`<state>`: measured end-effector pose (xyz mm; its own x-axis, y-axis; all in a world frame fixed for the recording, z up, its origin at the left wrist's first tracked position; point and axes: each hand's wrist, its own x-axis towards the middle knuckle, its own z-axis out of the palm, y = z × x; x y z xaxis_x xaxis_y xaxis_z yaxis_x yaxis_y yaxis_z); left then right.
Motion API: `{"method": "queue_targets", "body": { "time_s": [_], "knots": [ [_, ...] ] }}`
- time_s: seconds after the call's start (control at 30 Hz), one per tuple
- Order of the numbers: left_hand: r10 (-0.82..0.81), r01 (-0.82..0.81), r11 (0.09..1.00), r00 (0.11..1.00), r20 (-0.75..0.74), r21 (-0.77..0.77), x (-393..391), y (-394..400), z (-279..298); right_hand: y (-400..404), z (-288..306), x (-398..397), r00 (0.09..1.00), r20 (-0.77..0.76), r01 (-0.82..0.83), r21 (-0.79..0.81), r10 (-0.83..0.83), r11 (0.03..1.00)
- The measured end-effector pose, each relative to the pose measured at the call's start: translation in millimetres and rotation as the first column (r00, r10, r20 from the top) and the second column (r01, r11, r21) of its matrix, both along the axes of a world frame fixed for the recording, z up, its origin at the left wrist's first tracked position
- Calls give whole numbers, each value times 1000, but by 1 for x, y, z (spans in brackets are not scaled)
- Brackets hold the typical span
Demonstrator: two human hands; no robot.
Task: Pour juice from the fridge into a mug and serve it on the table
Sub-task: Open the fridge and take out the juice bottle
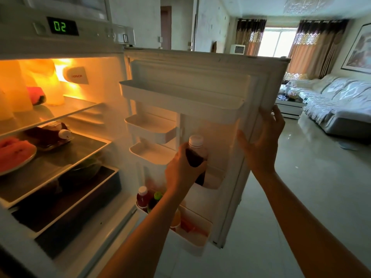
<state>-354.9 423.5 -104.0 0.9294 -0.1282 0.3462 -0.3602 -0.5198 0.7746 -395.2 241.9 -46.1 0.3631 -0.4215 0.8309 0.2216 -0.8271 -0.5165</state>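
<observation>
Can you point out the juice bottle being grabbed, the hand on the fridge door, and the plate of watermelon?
juice bottle [196,151]: head view, on its upper body below the white cap.
right hand [261,145]: head view, back of the hand.
plate of watermelon [24,164]: head view, plate's front rim.

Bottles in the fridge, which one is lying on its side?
The dark bottle on the middle shelf inside the fridge, white cap pointing right. The one in the left hand and the red one in the bottom door rack stand upright.

Upright dark juice bottle [196,155], probably half-full.
</observation>
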Motion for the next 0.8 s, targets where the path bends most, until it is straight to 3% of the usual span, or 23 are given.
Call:
{"method": "queue_targets", "body": {
  "time_s": [0.13,0.3,0.43,0.57,0.7,0.8],
  "knots": [
    [-15,15,996,1000,-7,-91,-2,-3,0,-1,1,-3,1000,-19,-2,11,2,1000],
    [-44,53,995,993,112,-82,-28,-11,2,5,1,-16,998,-35,-57,29,58,998],
    [-74,109,985,968,241,-135,-51,-18,21,14,12,-41,998,-12,-58,-119,57,991],
    [-96,139,981,953,288,-135,-68,-19,42,38,41,-72,942,-273,-235,-123,195,964],
    [-214,254,954,948,234,-157,-91,-13,51,44,63,-91,948,-311,-164,-304,65,938],
    [-246,284,951,935,255,-120,-112,-11,52,41,68,-103,920,-383,-217,-304,90,928]
  ]
}}
